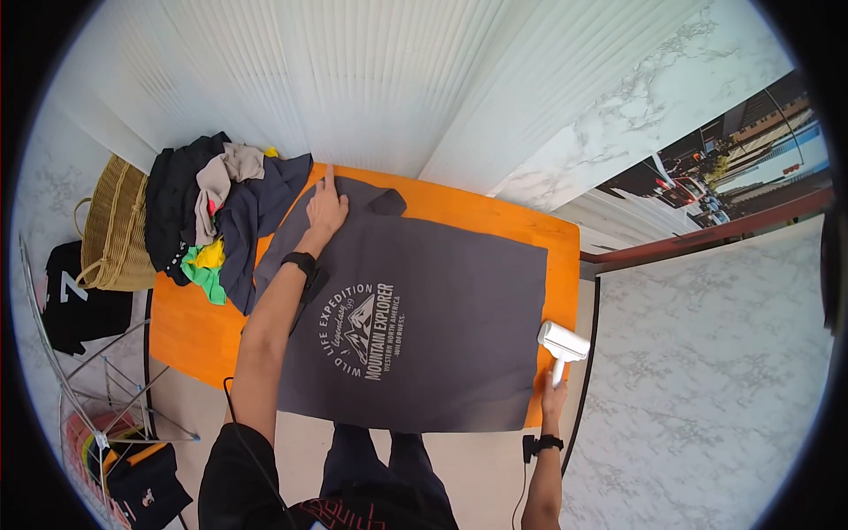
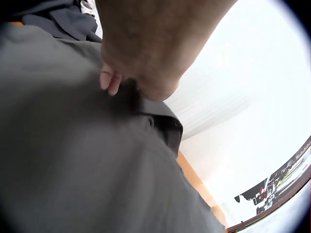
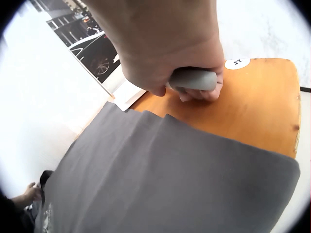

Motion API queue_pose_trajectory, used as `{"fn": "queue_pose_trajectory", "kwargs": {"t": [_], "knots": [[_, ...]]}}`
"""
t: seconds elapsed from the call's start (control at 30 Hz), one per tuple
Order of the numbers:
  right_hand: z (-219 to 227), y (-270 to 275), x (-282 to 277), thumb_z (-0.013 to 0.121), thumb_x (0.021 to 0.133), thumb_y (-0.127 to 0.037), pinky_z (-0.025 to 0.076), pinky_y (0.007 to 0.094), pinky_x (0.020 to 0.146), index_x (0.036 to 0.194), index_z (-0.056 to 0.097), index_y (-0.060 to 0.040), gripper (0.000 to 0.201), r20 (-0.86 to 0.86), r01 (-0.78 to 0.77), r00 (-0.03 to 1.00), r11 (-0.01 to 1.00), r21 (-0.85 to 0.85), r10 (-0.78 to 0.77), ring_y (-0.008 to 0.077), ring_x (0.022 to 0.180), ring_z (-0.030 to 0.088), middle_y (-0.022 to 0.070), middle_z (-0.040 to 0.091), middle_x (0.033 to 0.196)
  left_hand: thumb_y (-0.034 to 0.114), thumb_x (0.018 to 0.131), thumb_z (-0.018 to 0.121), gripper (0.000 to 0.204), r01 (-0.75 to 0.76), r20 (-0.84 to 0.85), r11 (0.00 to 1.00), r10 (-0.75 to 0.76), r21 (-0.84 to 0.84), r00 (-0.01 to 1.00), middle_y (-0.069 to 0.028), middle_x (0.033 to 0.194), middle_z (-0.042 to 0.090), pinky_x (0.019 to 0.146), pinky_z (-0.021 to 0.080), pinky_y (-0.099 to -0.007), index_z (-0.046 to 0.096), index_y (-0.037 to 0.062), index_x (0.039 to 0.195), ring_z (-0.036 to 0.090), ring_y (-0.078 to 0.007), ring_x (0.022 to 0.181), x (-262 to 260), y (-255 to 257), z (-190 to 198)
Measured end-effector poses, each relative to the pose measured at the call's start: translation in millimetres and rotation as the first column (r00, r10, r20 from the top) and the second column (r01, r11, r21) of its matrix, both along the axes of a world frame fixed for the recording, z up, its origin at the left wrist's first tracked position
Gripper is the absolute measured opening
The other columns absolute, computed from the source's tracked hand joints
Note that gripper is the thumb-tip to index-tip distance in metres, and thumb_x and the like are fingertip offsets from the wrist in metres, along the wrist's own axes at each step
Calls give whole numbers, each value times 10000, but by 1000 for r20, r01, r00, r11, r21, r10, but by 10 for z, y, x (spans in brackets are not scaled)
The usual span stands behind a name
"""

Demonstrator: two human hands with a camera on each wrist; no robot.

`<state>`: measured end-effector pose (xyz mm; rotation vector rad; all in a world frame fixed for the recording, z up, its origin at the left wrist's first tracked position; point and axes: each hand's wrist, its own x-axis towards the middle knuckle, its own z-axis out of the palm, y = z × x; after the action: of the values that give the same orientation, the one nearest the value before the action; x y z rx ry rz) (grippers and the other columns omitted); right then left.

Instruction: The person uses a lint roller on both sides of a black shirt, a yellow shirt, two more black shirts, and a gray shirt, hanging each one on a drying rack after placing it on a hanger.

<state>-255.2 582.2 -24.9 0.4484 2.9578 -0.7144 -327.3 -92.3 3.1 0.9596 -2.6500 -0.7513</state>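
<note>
A dark grey T-shirt (image 1: pixel 459 300) with a white mountain print lies spread across the orange table, its hem toward the right end. In the head view my left hand (image 1: pixel 328 210) rests on the shirt's upper part near the far edge, index finger straight out. The left wrist view shows those fingers (image 2: pixel 112 83) against the grey cloth, partly hidden by the wrist. My right hand (image 1: pixel 554 397) grips the handle of a white lint roller (image 1: pixel 565 343) at the table's right end, its wide head beside the hem. The handle's grey end (image 3: pixel 194 79) pokes out of the fist.
A heap of clothes (image 1: pixel 190 212) lies on the table's left end, a wicker basket (image 1: pixel 115 225) beside it. At left stand a wire drying rack (image 1: pixel 102 437) and a dark garment (image 1: pixel 75 300). A white ribbed wall (image 1: pixel 353 79) borders the orange table (image 1: pixel 190 331) behind.
</note>
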Motion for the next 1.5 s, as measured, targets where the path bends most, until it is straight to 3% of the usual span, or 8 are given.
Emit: {"fn": "queue_pose_trajectory", "kwargs": {"t": [0.23, 0.3, 0.47, 0.67, 0.77, 0.83, 1.03, 1.5], "knots": [[441, -728, 416, 617, 936, -412, 474, 439, 594, 968, 632, 89, 502, -138, 117, 984, 992, 42, -110, 357, 656, 636, 233, 639, 755, 170, 770, 733, 859, 248, -139, 942, -283, -227, 949, -237, 1399, 394, 995, 417, -473, 302, 150, 1514, 431, -410, 1257, 240, 21, -31], [530, -1297, 672, 643, 931, -370, 438, 454, 562, 989, 620, 68, 443, -214, 137, 956, 949, -285, -203, 304, 590, 586, 191, 624, 719, 195, 760, 753, 758, 343, 5, 918, -349, -199, 937, -220, 1380, 407, 961, 415, -460, 432, 127, 1443, 450, -380, 1224, 214, 69, 27], [347, -1706, 1093, 629, 936, -326, 460, 456, 587, 868, 532, 29, 374, -97, 42, 994, 998, -46, -47, 385, 616, 605, 223, 586, 684, 215, 786, 730, 437, 397, 73, 892, -390, -215, 918, -190, 1081, 614, 838, 447, -478, 626, 94, 1192, 596, -347, 1017, -144, -128, -328], [239, -1524, 1314, 617, 938, -322, 456, 453, 586, 843, 512, 24, 373, -89, 67, 994, 997, -28, -69, 398, 613, 583, 227, 570, 679, 191, 852, 656, 301, 52, -211, 997, -38, 61, 977, -227, 813, 672, 716, 502, -498, 643, 43, 1114, 670, -390, 804, -676, -423, -355], [200, -1409, 1366, 610, 941, -322, 449, 453, 582, 840, 511, 24, 374, -99, 87, 991, 996, -10, -88, 395, 610, 570, 228, 570, 685, 180, 865, 644, 369, 22, -249, 965, 46, 263, 967, -275, 1094, 644, 821, 506, -472, 595, 27, 1197, 639, -411, 999, -657, -332, -98], [198, -1402, 1353, 608, 941, -320, 439, 458, 575, 832, 504, 22, 374, -69, 106, 992, 994, 17, -105, 393, 608, 563, 226, 567, 683, 164, 873, 640, 516, 42, -545, 986, -125, -162, 829, -289, 1368, 477, 946, 459, -456, 478, -9, 1332, 522, -443, 1196, -444, -219, -221], [212, -1335, 1313, 610, 940, -325, 441, 472, 588, 841, 501, 20, 376, -74, 93, 993, 995, 27, -91, 400, 631, 579, 225, 573, 690, 227, 890, 633, 745, 394, -44, 890, -414, -229, 909, -250, 1557, 241, 1156, 254, -474, 269, -39, 1483, 272, -393, 1431, 1105, 134, -210], [266, -1038, 1395, 611, 945, -309, 456, 470, 591, 882, 538, 19, 343, -126, -88, 989, 991, -96, 76, 397, 626, 629, 208, 603, 660, 422, 935, 517, 818, 176, 203, 962, -134, -208, 970, -217, 1599, 159, 1205, 132, -453, 175, -31, 1523, 142, -354, 1486, 2145, 405, -221]]}}
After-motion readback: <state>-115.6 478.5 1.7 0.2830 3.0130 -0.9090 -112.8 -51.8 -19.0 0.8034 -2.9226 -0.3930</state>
